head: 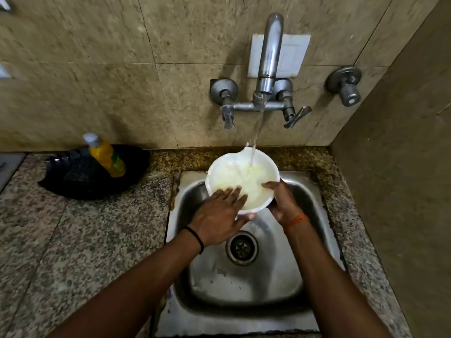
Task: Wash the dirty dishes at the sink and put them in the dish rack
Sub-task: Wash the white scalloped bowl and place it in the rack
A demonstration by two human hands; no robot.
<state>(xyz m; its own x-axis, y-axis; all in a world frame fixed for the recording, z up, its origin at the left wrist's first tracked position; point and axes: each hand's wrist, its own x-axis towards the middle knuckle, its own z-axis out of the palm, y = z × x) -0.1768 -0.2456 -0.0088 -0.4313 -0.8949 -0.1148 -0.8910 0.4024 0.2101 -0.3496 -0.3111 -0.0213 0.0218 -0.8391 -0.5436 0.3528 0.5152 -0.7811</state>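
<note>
A white bowl (241,172) with a small spout at its far rim is held over the steel sink (192,274), under running water from the tap (269,52). Pale yellowish water fills it. My right hand (280,203) grips the bowl's near right rim, thumb over the edge. My left hand (219,215) lies flat with fingers spread across the near left rim and into the bowl, its thumb under the rim.
A black tray (80,181) on the granite counter at the left holds a yellow dish-soap bottle (107,154). Tap valves (228,113) stick out of the tiled wall. A side wall closes the right. The drain (241,247) lies below my hands.
</note>
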